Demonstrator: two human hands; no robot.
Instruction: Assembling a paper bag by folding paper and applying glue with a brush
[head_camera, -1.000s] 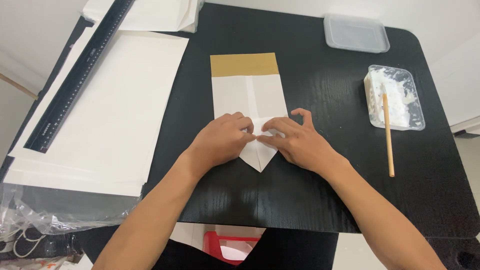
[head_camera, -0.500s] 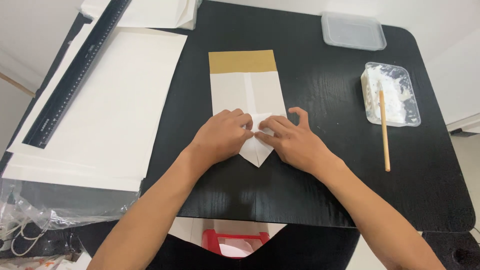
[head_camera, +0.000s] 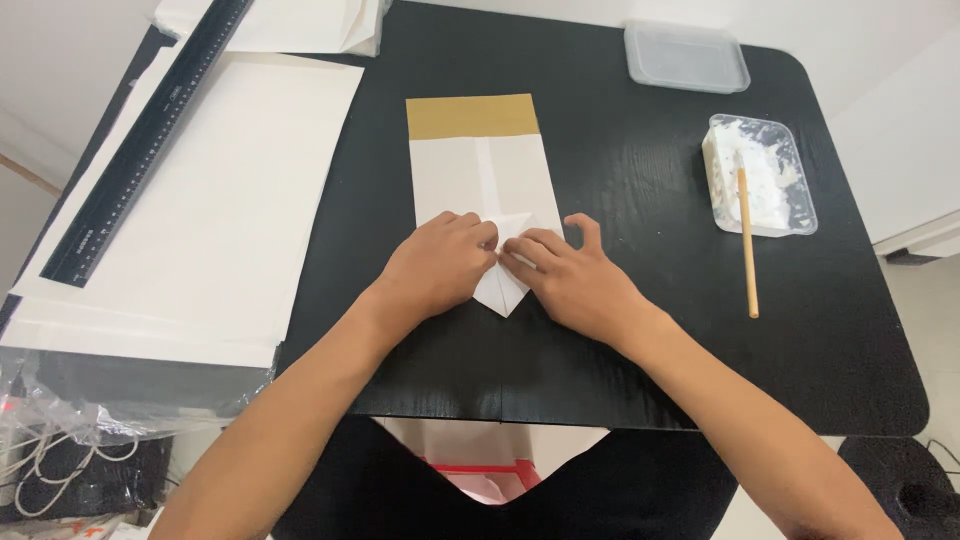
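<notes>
1. A white paper bag (head_camera: 478, 180) lies flat in the middle of the black table (head_camera: 620, 380), its brown band at the far end and its near end folded into a point that aims toward the person.
2. The left hand (head_camera: 437, 268) rests palm down on the near left part of the bag, fingers curled slightly and pressing the folded flap down; it grasps nothing.
3. The right hand (head_camera: 575, 280) lies palm down on the near right part, fingertips meeting those of the left hand at the centre crease, thumb spread out on the table side. Its fingers are flat and pressing, not clenched around anything.
4. The pointed tip of the bag shows just below and between the two hands.
5. To the right, well apart from the hands, stands a clear plastic tray of white paste (head_camera: 762, 172), with a thin wooden stick (head_camera: 746, 240) propped in it and its lower end resting on the table.
6. At the far edge sits a clear plastic lid (head_camera: 686, 58).
7. On the left lies a stack of large white paper sheets (head_camera: 200, 200), with a long black ruler (head_camera: 145, 140) laid diagonally along its left side.
8. Crumpled clear plastic wrap (head_camera: 70, 410) hangs at the near left corner.
</notes>
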